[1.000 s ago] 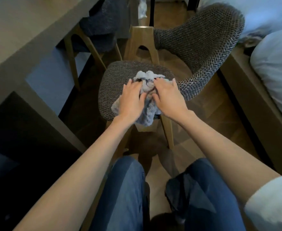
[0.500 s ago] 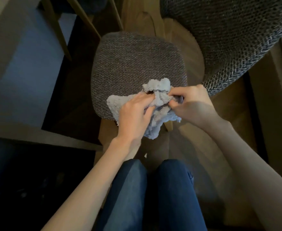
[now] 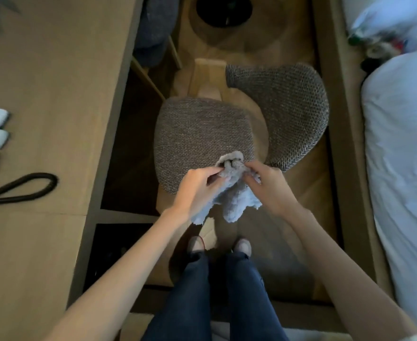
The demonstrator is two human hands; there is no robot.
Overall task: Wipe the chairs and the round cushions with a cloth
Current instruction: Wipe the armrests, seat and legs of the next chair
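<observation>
Cloth (image 3: 232,193): pale blue-grey, fluffy terry-like pile, bunched into a wad with loose ends hanging down. It sits at the front right corner of the seat (image 3: 200,134); can't tell if it touches. Left hand (image 3: 197,190) and right hand (image 3: 269,185) each have their fingers (image 3: 209,172) curled and pinching the wad from opposite sides. The seat is a rounded-square pad in coarse grey-brown weave. The curved backrest (image 3: 288,112) has the same weave on a light wood frame. Wood-grain bench (image 3: 54,119) to the left, carrying a black cable loop (image 3: 23,190). Bed (image 3: 404,143) to the right, with wrinkled white linen.
</observation>
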